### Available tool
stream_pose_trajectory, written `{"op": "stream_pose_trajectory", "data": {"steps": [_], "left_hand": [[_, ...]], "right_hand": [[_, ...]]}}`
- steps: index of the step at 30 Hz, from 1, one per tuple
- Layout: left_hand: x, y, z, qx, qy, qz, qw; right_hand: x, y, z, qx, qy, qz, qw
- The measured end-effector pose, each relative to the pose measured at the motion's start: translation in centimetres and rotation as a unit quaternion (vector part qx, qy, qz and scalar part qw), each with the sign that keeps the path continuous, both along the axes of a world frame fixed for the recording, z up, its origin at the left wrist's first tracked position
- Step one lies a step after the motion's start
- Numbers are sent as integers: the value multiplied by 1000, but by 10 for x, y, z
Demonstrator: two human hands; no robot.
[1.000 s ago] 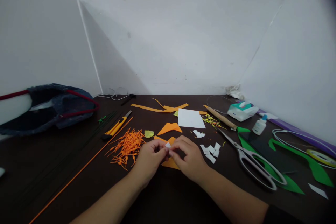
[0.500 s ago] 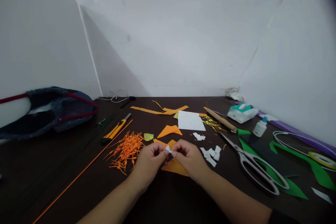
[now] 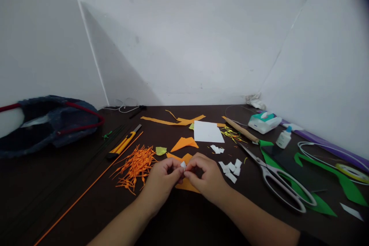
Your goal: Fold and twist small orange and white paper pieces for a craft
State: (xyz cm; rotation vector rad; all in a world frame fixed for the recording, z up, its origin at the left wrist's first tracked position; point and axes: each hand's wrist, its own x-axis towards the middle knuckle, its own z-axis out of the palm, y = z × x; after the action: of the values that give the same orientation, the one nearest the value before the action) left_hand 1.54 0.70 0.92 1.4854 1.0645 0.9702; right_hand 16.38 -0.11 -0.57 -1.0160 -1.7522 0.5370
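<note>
My left hand and my right hand meet over the dark table, fingertips pinched together on a small white paper piece. Under them lies an orange paper scrap. A pile of thin orange strips sits just left of my left hand. Several small white paper pieces lie just right of my right hand.
Scissors, green paper cutouts, a glue bottle, a tape dispenser and a wooden stick lie to the right. A white sheet and orange offcuts lie behind. A yellow utility knife, an orange rod and a dark bag lie left.
Both hands stay pinched on the white piece with only slight finger shifts. The view has drifted a little.
</note>
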Motion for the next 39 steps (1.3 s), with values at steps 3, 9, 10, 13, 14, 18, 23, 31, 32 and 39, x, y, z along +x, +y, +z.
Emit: {"op": "stream_pose_trajectory", "data": {"steps": [3, 9, 10, 13, 14, 18, 23, 31, 32, 39], "left_hand": [[0, 0, 0, -3, -8, -5, 1000], [0, -1, 2, 0, -15, -10, 1000], [0, -1, 2, 1, -13, -12, 1000], [1, -2, 2, 6, -12, 0, 1000], [1, -2, 2, 9, -10, 7, 1000], [1, -2, 1, 6, -5, 14, 1000], [1, 0, 0, 6, 0, 9, 1000], [1, 1, -3, -12, -30, 12, 999], [1, 1, -3, -15, -36, 9, 999], [2, 0, -2, -5, -30, 0, 1000]], "right_hand": [[0, -1, -2, 9, -11, -2, 1000], [1, 2, -4, 3, -7, -9, 1000], [1, 3, -4, 2, -5, -10, 1000], [0, 4, -4, -1, 0, -11, 1000], [0, 4, -4, -1, 0, -11, 1000], [-1, 3, -5, 2, -7, -12, 1000], [-2, 2, -4, 11, 0, -15, 1000], [-2, 1, -5, -7, 10, -2, 1000], [-2, 1, -5, -7, 9, -2, 1000], [-1, 0, -1, -16, 12, -16, 1000]]}}
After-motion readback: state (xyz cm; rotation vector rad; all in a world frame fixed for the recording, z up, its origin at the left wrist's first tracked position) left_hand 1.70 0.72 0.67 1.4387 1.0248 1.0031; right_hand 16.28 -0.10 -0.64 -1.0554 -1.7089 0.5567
